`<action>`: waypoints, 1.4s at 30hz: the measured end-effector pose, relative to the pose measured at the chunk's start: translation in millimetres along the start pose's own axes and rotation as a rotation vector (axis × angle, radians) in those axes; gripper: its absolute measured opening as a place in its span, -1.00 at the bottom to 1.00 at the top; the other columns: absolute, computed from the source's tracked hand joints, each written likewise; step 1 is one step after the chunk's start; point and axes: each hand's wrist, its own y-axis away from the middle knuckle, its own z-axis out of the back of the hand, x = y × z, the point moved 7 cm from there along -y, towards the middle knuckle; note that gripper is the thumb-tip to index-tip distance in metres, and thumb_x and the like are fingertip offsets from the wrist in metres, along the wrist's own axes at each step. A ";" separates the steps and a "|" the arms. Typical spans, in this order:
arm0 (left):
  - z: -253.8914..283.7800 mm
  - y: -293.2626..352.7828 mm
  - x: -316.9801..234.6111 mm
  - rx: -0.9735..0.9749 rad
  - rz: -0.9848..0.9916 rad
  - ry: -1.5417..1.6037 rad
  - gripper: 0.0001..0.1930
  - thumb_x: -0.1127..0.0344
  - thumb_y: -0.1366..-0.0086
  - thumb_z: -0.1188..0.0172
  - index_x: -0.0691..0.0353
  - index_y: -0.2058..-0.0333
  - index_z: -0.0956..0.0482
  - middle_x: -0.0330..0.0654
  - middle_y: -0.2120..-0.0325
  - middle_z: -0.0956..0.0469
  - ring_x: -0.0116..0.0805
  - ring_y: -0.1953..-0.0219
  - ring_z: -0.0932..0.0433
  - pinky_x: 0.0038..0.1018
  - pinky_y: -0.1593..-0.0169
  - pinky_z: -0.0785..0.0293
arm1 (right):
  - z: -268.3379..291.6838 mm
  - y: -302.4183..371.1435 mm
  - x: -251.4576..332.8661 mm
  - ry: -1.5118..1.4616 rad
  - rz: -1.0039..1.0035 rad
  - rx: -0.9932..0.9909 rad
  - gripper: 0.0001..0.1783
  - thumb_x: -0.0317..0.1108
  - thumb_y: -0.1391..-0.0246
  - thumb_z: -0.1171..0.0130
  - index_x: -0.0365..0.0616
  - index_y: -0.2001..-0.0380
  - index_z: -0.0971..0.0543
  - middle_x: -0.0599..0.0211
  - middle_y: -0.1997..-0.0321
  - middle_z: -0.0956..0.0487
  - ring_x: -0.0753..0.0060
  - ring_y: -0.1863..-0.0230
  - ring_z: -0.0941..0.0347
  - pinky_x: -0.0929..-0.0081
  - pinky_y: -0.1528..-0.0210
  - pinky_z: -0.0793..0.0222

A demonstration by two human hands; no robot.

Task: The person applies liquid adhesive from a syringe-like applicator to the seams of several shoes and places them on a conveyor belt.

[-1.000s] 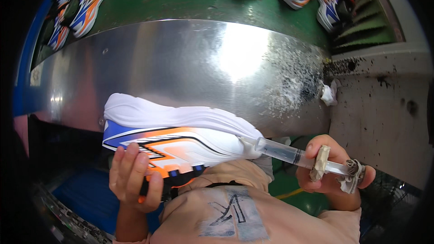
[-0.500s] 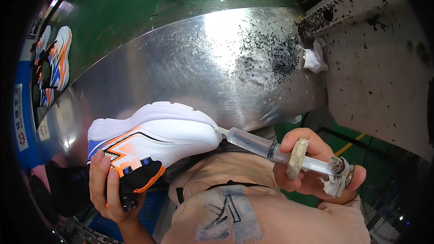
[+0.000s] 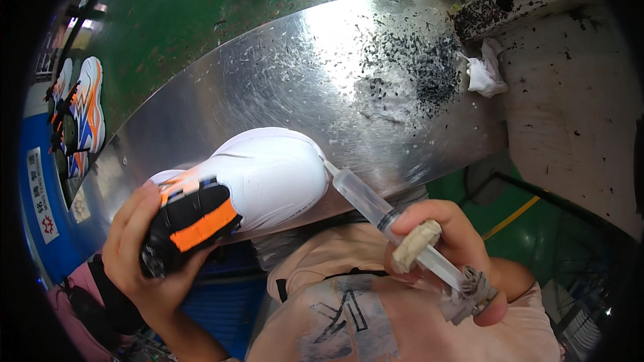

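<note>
Pointing its toe rightward, the shoe point(image 3: 258, 184) slants up from the left hand point(image 3: 147, 275), fingers curled round it; the right hand point(image 3: 459, 238), fingers bent, grips a syringe point(image 3: 363, 196) aimed up-left.

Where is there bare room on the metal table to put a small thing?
The metal table looks bare at middle-left, between the green surface and the held shoe. Its right end is crowded with dark specks and crumpled white material beside the grey panel. On the near side, shoe, syringe, left hand and right hand crowd the way.
</note>
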 end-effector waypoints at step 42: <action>-9.9 -21.8 32.1 -0.380 0.617 0.446 -0.55 0.13 -0.13 -0.31 0.41 0.18 -0.46 -0.04 0.33 -0.55 -0.39 0.32 -0.53 -0.51 0.20 -0.44 | 21.8 -104.1 -39.2 0.602 0.056 -0.307 -0.01 -0.56 0.20 -0.42 -0.13 -0.23 -0.02 0.25 0.09 -0.39 0.50 0.07 -0.38 0.51 0.06 -0.41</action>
